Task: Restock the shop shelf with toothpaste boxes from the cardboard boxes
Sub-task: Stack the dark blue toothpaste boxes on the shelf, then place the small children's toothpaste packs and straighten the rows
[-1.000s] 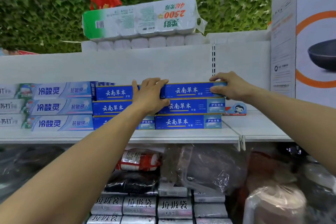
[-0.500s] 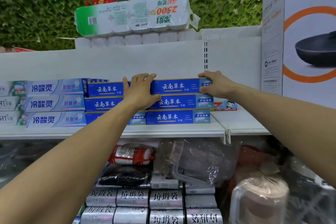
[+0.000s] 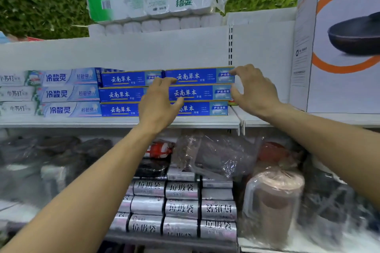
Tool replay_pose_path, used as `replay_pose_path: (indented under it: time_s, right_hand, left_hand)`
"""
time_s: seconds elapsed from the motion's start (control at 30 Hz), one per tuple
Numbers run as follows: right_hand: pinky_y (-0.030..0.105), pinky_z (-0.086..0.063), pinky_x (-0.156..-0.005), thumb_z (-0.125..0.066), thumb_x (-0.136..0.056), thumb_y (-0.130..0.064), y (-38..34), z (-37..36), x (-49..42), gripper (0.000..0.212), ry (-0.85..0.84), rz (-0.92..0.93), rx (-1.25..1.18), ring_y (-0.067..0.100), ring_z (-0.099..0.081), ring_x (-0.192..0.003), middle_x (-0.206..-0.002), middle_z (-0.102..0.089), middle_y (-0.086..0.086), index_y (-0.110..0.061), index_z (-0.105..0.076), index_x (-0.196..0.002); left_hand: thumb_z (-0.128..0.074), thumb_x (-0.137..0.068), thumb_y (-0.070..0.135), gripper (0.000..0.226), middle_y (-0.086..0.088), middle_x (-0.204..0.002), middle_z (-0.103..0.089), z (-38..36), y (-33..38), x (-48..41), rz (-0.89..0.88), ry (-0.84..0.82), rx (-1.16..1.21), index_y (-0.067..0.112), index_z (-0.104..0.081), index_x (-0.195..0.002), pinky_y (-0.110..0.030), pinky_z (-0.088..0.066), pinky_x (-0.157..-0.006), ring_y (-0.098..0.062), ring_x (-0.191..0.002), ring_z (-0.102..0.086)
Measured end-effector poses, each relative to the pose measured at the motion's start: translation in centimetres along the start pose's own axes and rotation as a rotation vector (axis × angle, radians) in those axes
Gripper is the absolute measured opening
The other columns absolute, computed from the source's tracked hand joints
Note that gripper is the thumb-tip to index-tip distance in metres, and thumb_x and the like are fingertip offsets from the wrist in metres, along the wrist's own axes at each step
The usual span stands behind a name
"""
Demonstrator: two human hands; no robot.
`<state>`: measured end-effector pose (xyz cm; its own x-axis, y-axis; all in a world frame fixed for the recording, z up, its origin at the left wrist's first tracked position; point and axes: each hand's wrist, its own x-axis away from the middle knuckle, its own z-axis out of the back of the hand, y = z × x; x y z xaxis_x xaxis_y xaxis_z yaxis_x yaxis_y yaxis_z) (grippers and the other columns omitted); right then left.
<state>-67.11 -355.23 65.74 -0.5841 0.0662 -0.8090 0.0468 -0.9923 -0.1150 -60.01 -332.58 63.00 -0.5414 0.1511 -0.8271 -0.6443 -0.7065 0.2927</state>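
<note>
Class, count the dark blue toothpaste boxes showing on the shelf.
6: a left stack of three and a right stack of three, side by side; more may hide behind.

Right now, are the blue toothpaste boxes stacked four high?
No, the blue toothpaste boxes sit three high, in two columns side by side, on the shelf.

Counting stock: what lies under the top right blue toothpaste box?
A middle blue box and a bottom blue box, on the white shelf. The left hand covers the bottom one's left end.
</note>
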Motion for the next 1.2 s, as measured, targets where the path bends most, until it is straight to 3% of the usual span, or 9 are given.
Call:
replay_pose_path:
  time_s: [0.27,0.53,0.73,0.87,1.03,1.13,1.2]
  right_hand:
    - [0.04,-0.04,-0.092,-0.058,-0.087,-0.025,-2.4,-0.8,10.6,0.042,-0.129,0.026,-0.053,0.025,-0.05,-0.117,-0.13,-0.051,0.003,-0.02,-0.051,-0.128]
    - [0.038,-0.044,-0.08,-0.053,-0.089,-0.028,-2.7,-3.4,22.8,0.037,-0.45,-0.085,0.008,0.023,-0.053,-0.112,-0.122,-0.052,0.001,-0.023,-0.051,-0.126]
    - [0.04,-0.046,-0.088,-0.052,-0.089,-0.029,-0.7,-6.1,31.8,0.032,-0.705,-0.238,-0.052,0.023,-0.053,-0.115,-0.126,-0.052,-0.001,-0.026,-0.053,-0.122]
    - [0.038,-0.047,-0.086,-0.052,-0.088,-0.029,-0.2,-9.1,36.3,0.031,-0.847,-0.302,-0.099,0.025,-0.054,-0.113,-0.122,-0.053,0.0,-0.028,-0.054,-0.119]
    - [0.036,-0.047,-0.081,-0.052,-0.089,-0.026,-0.8,-14.9,41.4,0.029,-1.032,-0.299,-0.222,0.027,-0.057,-0.109,-0.12,-0.053,0.001,-0.027,-0.054,-0.118]
    - [0.037,-0.048,-0.085,-0.053,-0.087,-0.026,-1.8,-19.5,45.0,0.028,-1.163,-0.275,-0.261,0.025,-0.058,-0.109,-0.117,-0.059,0.0,-0.025,-0.056,-0.115]
    - [0.035,-0.048,-0.086,-0.054,-0.085,-0.025,-2.6,-22.9,47.8,0.023,-1.257,-0.335,-0.308,0.022,-0.061,-0.103,-0.107,-0.066,-0.003,-0.027,-0.058,-0.108]
  left_hand:
    - [-0.066,-0.083,0.038,0.04,0.006,-0.116,-0.061,-1.4,0.2,9.1,0.042,-0.257,0.192,0.03,-0.056,-0.12,-0.043,-0.051,-0.089,-0.016,-0.099,-0.061]
    - [-0.065,-0.087,0.032,0.032,0.004,-0.106,-0.064,-3.6,-0.7,20.1,0.21,-0.588,0.246,0.022,-0.06,-0.116,-0.039,-0.053,-0.085,-0.016,-0.089,-0.062]
    - [-0.064,-0.09,0.026,0.03,0.004,-0.102,-0.063,-6.2,-1.4,28.8,0.388,-0.796,0.309,0.018,-0.06,-0.118,-0.035,-0.051,-0.086,-0.017,-0.09,-0.061]
    - [-0.067,-0.087,0.02,0.027,-0.003,-0.102,-0.068,-9.0,-2.3,34.3,0.576,-0.89,0.334,0.012,-0.064,-0.113,-0.032,-0.049,-0.091,-0.017,-0.09,-0.061]
    - [-0.066,-0.089,0.02,0.02,0.001,-0.087,-0.063,-11.9,-5.5,42.0,0.895,-0.949,0.33,0.014,-0.063,-0.108,-0.024,-0.043,-0.076,-0.014,-0.083,-0.058]
    - [-0.065,-0.089,0.017,0.008,-0.003,-0.091,-0.065,-13.3,-8.3,47.2,1.091,-0.97,0.327,0.018,-0.061,-0.096,-0.025,-0.042,-0.076,-0.017,-0.084,-0.059]
    - [-0.065,-0.088,0.01,0.013,-0.01,-0.093,-0.065,-14.3,-10.5,50.7,1.239,-0.944,0.325,0.02,-0.058,-0.083,-0.029,-0.041,-0.073,-0.022,-0.081,-0.058]
